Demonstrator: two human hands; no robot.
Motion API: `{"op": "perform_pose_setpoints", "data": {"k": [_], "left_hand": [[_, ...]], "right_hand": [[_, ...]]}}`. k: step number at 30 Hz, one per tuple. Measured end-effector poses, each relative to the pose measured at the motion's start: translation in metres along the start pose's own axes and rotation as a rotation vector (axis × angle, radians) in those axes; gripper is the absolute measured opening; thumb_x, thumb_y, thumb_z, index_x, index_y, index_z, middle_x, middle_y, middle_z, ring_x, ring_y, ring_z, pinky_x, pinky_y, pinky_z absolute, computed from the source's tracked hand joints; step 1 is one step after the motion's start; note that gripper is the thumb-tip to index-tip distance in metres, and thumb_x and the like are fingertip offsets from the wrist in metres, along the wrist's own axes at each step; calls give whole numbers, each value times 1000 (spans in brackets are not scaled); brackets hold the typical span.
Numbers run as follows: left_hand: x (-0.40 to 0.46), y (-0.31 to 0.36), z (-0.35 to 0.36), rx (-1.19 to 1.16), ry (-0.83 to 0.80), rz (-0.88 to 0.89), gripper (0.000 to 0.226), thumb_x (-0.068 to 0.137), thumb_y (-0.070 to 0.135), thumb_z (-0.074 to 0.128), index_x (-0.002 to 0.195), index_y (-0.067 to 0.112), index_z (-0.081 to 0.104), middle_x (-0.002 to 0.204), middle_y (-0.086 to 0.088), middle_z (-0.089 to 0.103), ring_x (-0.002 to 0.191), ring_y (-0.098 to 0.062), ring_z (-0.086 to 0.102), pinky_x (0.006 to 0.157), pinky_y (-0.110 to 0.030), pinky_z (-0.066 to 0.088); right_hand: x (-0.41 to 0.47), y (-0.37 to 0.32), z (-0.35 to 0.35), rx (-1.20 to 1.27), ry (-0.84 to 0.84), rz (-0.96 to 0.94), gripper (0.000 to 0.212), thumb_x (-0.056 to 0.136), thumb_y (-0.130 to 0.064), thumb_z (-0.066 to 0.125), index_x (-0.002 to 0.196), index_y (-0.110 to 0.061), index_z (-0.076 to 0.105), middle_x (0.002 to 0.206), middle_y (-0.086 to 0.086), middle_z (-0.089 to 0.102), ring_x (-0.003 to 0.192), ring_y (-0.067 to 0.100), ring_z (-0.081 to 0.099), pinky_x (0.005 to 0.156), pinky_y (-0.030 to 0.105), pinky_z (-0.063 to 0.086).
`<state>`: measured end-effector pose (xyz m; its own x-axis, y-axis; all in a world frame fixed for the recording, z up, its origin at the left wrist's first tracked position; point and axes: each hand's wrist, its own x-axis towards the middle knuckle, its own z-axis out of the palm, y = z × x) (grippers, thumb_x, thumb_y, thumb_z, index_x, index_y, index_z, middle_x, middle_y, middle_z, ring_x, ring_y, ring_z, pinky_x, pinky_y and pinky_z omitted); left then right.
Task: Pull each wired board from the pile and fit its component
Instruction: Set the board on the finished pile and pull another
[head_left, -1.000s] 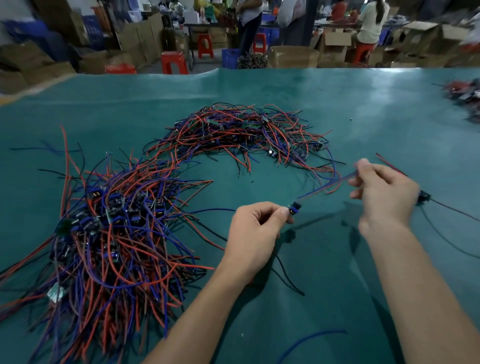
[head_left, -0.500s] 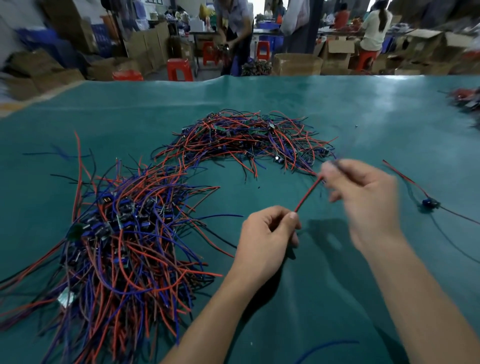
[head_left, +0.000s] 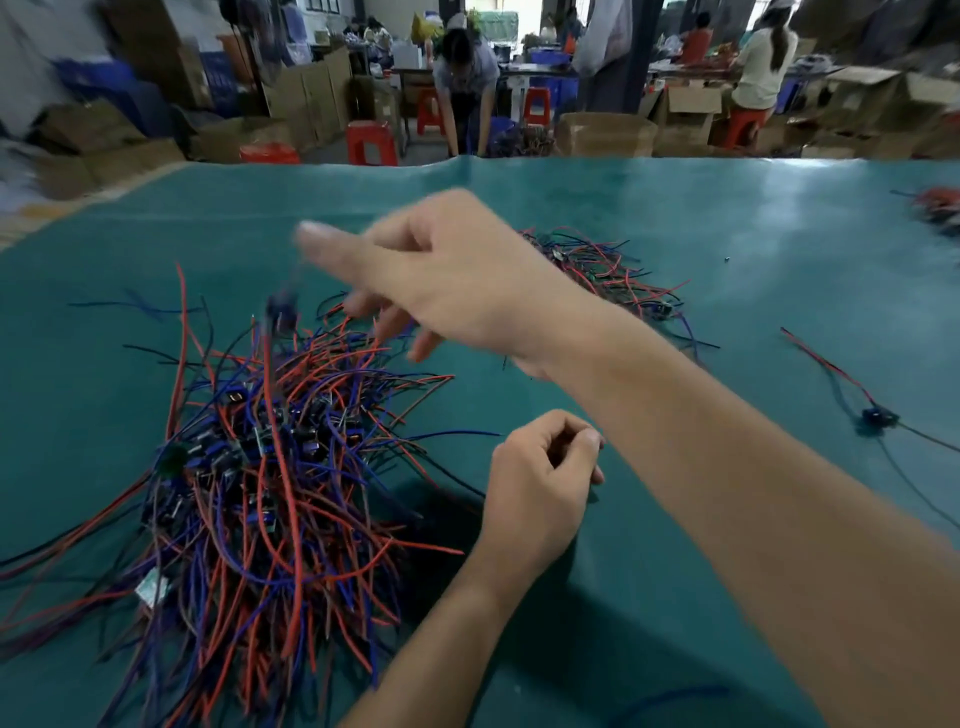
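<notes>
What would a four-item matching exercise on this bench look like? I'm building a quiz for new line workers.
Things:
1. right hand
2. left hand
3. lone wired board
4. loose blue wire

Places or states:
A. lying by itself at the table's right side
B. curled near the big pile's right edge
C. stretched across above the big wire pile, blurred
D. at the near edge of the green table

Pairs: 1-C, 2-B, 3-A, 4-D
</notes>
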<state>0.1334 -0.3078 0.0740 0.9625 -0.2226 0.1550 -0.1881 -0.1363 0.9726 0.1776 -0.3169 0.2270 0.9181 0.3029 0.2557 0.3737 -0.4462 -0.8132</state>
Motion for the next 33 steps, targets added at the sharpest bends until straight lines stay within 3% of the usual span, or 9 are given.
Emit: {"op": "perform_pose_setpoints", "data": {"k": [2, 4, 7, 9, 13, 21, 28, 30, 33], "left_hand": [[1, -1, 1, 4, 17, -25, 24, 96, 12, 58, 74, 21, 64, 63, 4, 68, 58, -1, 58, 59, -16, 43], [1, -2, 2, -2, 19, -29, 17, 96, 15, 58, 83, 21, 67, 66, 2, 69, 62, -4, 62, 63, -20, 46], [1, -2, 1, 3, 18, -16, 15, 94, 11, 57, 86, 19, 68, 64, 4, 69, 60, -3, 61, 60, -17, 46], [2, -2, 1, -7, 19, -32, 17, 93, 10, 57, 85, 20, 67, 62, 5, 68, 59, -7, 62, 61, -24, 52], [3, -2, 2, -17, 18, -53, 21, 93, 8, 56, 83, 22, 66, 60, 5, 67, 59, -9, 63, 64, -26, 53], [2, 0, 2, -29, 18, -65, 18, 94, 8, 56, 86, 20, 67, 61, 4, 67, 59, -10, 63, 62, -23, 52], [4, -2, 1, -39, 28, -74, 18, 94, 7, 56, 86, 20, 67, 60, 4, 67, 59, -11, 63, 62, -20, 51], [4, -3, 2, -36, 29, -72, 18, 94, 7, 56, 86, 20, 67, 60, 4, 67, 59, -11, 63, 63, -22, 51], [4, -4, 1, -18, 30, -55, 18, 94, 8, 57, 86, 20, 67, 60, 4, 67, 60, -9, 64, 62, -19, 50]], "right_hand": [[20, 37, -12, -319, -10, 104, 51, 93, -54, 64, 93, -5, 75, 85, 11, 74, 81, 28, 71, 69, 36, 60], [32, 83, -33, -675, 34, 220, 28, 92, -42, 66, 106, -20, 75, 107, 11, 71, 105, 28, 64, 88, 33, 53], [24, 144, -59, -915, -5, 554, 43, 94, -37, 62, 136, -26, 59, 143, 18, 47, 135, 41, 40, 112, 48, 39], [14, 168, -71, -952, 10, 596, 41, 96, -36, 60, 135, -24, 61, 141, 18, 51, 133, 43, 41, 110, 48, 41], [8, 179, -80, -816, 219, 509, 27, 87, -11, 59, 107, -16, 76, 108, 18, 73, 101, 37, 62, 85, 36, 53], [2, 186, -84, -753, 277, 504, 20, 85, -6, 71, 79, -25, 70, 106, 13, 74, 103, 35, 66, 90, 37, 55], [4, 186, -87, -655, 212, 640, 24, 84, -10, 66, 105, -14, 77, 114, 18, 71, 109, 36, 64, 96, 38, 54], [2, 189, -87, -644, 210, 656, 18, 86, -23, 70, 101, -17, 76, 111, 17, 71, 106, 34, 65, 94, 37, 55], [2, 193, -84, -707, 248, 668, 40, 86, -48, 74, 109, -15, 67, 114, 15, 68, 108, 36, 63, 89, 38, 53]]}}
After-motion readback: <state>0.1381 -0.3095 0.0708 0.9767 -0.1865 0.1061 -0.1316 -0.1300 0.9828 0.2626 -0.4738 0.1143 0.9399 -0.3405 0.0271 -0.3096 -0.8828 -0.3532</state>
